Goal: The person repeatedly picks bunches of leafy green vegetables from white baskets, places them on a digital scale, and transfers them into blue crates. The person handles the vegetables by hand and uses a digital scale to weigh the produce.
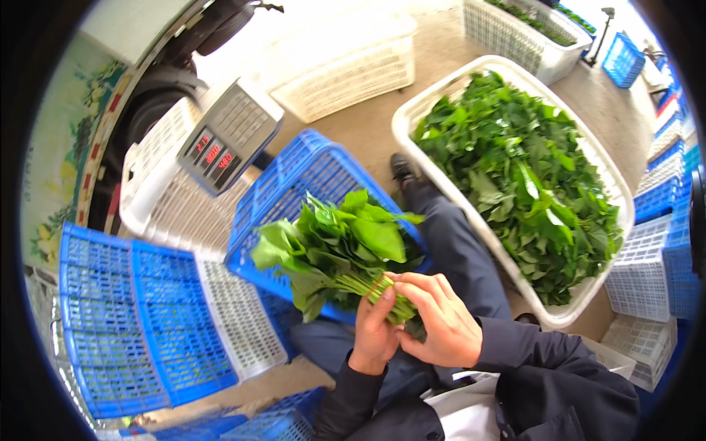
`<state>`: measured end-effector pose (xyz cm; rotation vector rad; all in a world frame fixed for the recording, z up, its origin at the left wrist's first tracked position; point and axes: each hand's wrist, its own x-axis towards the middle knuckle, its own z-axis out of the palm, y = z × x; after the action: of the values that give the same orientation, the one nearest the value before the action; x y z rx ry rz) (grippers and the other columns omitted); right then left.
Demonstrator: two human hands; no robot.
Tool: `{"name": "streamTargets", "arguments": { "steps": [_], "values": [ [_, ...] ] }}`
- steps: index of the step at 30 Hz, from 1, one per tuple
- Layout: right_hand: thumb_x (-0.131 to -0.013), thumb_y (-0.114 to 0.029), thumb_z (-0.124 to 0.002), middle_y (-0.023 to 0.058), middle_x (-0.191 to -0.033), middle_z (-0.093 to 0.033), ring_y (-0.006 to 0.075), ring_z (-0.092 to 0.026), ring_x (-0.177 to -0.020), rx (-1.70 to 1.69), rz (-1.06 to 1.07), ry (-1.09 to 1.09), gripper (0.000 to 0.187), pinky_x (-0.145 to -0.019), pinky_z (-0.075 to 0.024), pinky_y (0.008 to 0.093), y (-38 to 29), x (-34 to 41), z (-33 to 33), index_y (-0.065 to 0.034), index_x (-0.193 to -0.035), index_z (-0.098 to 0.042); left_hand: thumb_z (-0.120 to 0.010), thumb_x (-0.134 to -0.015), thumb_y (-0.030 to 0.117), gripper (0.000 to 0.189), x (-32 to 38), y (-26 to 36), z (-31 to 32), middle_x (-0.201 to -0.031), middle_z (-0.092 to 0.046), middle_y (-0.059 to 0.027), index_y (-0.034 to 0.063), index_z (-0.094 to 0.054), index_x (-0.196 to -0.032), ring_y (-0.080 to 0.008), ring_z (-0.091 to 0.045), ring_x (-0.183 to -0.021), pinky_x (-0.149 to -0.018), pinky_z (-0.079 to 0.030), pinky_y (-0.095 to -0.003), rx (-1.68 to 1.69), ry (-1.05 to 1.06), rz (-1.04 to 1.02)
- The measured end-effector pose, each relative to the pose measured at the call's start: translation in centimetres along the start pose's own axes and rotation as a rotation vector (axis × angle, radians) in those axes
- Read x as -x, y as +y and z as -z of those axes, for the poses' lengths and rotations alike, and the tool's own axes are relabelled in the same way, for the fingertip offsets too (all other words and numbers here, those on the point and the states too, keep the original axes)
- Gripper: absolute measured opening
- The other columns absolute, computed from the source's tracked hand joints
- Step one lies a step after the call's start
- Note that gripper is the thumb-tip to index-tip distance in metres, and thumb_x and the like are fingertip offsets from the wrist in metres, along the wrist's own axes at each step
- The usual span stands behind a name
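Note:
My left hand is closed around the stems of a bunch of leafy greens, thumb on top. A thin reddish band circles the stems. At the stem end my right hand touches the bunch with its fingertips, close to the band. The leaves spread over a blue plastic crate that stands before me on a digital scale, whose display head shows lit red digits. To the right, a large white plastic basket is heaped with loose leafy greens.
Stacked blue crates and a white one stand at left. White baskets are behind the scale, beside a vehicle wheel. More crates line the right side. Another basket of greens stands at the far right. My shoe is between the crate and the large basket.

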<state>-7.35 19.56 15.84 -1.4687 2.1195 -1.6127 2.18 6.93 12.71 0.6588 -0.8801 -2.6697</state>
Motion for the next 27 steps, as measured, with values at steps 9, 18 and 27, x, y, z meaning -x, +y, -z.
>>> {"name": "streamTargets", "arguments": {
  "steps": [9, 18, 27],
  "values": [
    [-0.092, -0.008, -0.078, 0.0074, -0.111, -0.068, 0.0119, -0.063, -0.091, -0.597, -0.531, -0.147, 0.039, -0.078, -0.0521, 0.0286, 1.5, 2.9, -3.1, -0.0018, -0.126, -0.058, -0.066, -0.092, 0.027, 0.036, 5.4, 2.6, 6.9, -0.088, -0.060, -0.0034, 0.0059, -0.052, -0.117, -0.0205, -0.061, -0.076, -0.080, -0.050, -0.0414, 0.606, -0.318, 0.037],
    [-0.108, -0.027, -0.064, 0.0095, -0.125, -0.067, 0.0149, -0.066, -0.105, -1.192, -0.831, -0.295, 0.038, -0.092, -0.0548, 0.0330, 6.2, 4.6, -4.6, -0.0035, -0.136, -0.053, -0.069, -0.088, 0.031, 0.041, 6.4, 1.9, 8.4, -0.081, -0.060, -0.0048, 0.0046, -0.053, -0.115, -0.0219, -0.063, -0.068, -0.072, -0.052, -0.0414, 0.405, -0.352, 0.121],
    [-0.095, -0.053, -0.069, 0.0092, -0.161, -0.048, 0.0250, -0.051, -0.144, -1.546, -1.175, -0.624, 0.083, -0.121, -0.0393, 0.0432, 18.0, 9.1, -5.7, -0.0125, -0.162, -0.041, -0.085, -0.078, 0.027, 0.045, 3.5, 4.8, 7.5, -0.104, -0.071, -0.0163, 0.0028, -0.069, -0.112, -0.0411, -0.068, -0.093, -0.083, -0.056, -0.0484, -1.874, -0.309, 0.009]
  ]
}}
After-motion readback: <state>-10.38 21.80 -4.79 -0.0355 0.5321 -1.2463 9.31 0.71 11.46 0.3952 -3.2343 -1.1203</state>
